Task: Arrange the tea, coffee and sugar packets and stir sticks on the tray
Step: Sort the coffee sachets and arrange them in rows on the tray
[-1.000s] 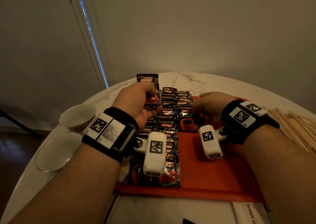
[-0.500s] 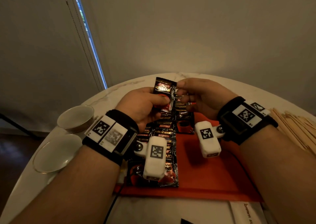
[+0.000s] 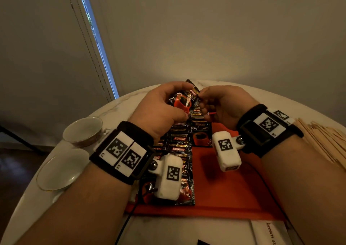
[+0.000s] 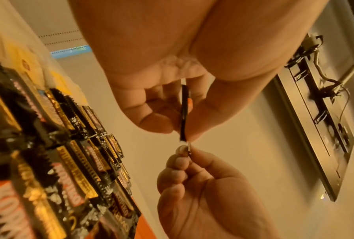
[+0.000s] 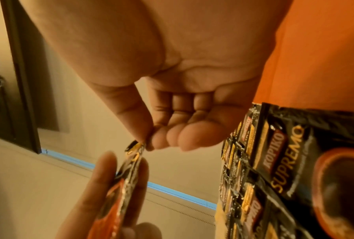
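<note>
Above the far end of the orange tray (image 3: pixel 226 194), both hands hold one black-and-red Kopiko coffee packet (image 3: pixel 184 99). My left hand (image 3: pixel 162 106) grips its lower body between thumb and fingers. My right hand (image 3: pixel 221 102) pinches its top corner. In the left wrist view the packet (image 4: pixel 184 113) shows edge-on, and in the right wrist view its top (image 5: pixel 134 151) sits between the right thumb and forefinger. Rows of overlapping coffee packets (image 3: pixel 179 147) lie along the tray's left side. Wooden stir sticks (image 3: pixel 322 138) are piled on the table at the right.
Two white saucers (image 3: pixel 83 130) (image 3: pixel 61 170) sit at the table's left edge. A white brown-sugar packet (image 3: pixel 271 233) lies near the front edge, right of centre. The tray's right half is bare orange. A wall and a window blind stand behind the round marble table.
My left hand lifted a coffee packet off the rows and turned it. My right hand rose from the tray and took hold of the packet's top corner.
</note>
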Action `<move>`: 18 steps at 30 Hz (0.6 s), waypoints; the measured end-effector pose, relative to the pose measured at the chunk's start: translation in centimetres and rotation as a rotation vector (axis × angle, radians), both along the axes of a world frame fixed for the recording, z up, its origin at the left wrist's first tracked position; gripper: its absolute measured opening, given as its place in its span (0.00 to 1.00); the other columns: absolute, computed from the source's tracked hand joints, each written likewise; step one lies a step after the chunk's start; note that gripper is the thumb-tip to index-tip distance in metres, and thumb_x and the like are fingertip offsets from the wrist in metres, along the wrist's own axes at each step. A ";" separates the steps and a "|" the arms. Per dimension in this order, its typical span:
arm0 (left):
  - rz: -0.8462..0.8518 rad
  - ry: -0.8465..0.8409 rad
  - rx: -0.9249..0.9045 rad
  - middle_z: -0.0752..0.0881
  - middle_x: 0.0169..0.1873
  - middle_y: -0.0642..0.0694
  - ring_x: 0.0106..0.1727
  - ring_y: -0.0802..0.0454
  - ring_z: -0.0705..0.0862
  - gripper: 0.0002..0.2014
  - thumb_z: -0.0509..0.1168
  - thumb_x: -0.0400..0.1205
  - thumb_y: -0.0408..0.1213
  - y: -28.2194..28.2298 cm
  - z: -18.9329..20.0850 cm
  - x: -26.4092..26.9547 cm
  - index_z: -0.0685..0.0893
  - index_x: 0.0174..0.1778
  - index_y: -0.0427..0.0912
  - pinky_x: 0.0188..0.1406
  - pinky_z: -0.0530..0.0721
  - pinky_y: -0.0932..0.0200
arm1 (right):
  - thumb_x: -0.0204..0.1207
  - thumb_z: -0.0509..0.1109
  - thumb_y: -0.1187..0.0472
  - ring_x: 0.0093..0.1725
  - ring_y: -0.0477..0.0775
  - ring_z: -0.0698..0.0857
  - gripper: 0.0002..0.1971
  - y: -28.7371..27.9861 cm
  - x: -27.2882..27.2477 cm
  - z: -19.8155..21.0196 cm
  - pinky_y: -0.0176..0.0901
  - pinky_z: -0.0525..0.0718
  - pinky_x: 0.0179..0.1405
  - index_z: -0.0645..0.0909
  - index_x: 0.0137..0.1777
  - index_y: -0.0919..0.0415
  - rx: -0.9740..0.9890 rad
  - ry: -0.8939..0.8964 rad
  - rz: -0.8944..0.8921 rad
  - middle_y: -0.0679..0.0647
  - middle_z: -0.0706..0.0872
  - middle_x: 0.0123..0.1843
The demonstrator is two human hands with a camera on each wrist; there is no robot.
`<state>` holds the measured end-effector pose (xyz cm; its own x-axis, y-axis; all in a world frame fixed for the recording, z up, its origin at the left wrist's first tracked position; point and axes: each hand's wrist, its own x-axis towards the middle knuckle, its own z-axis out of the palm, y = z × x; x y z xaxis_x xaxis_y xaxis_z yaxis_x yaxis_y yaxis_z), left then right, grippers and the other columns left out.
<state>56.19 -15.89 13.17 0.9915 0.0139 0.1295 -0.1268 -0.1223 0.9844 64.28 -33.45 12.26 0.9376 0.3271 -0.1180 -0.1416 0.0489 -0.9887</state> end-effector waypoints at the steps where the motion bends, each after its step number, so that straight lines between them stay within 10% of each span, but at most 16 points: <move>1: -0.006 0.000 0.045 0.91 0.57 0.49 0.51 0.47 0.93 0.34 0.73 0.71 0.14 -0.1 0.0 -0.1 0.88 0.64 0.57 0.45 0.93 0.49 | 0.79 0.70 0.66 0.29 0.47 0.80 0.03 0.1 -0.1 0.1 0.42 0.81 0.29 0.85 0.46 0.61 -0.009 -0.040 -0.005 0.52 0.82 0.33; 11: 0.096 0.058 -0.098 0.88 0.61 0.47 0.61 0.45 0.90 0.29 0.76 0.73 0.21 -0.1 -0.3 0.6 0.84 0.65 0.52 0.63 0.89 0.38 | 0.72 0.72 0.70 0.33 0.50 0.78 0.09 -0.9 0.2 0.3 0.41 0.77 0.30 0.87 0.51 0.70 -0.267 -0.070 -0.113 0.59 0.82 0.40; 18: 0.223 0.070 -0.176 0.89 0.57 0.45 0.55 0.47 0.89 0.19 0.70 0.76 0.23 0.7 -0.6 1.5 0.86 0.59 0.48 0.49 0.87 0.51 | 0.65 0.79 0.69 0.41 0.58 0.82 0.16 -1.4 0.8 -1.2 0.49 0.83 0.40 0.88 0.53 0.74 -0.571 0.092 -0.059 0.66 0.88 0.47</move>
<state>57.67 -15.24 12.57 0.9679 0.2486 0.0369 -0.0467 0.0336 0.9983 65.05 -34.80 11.09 0.9298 0.1351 -0.3425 -0.2416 -0.4781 -0.8444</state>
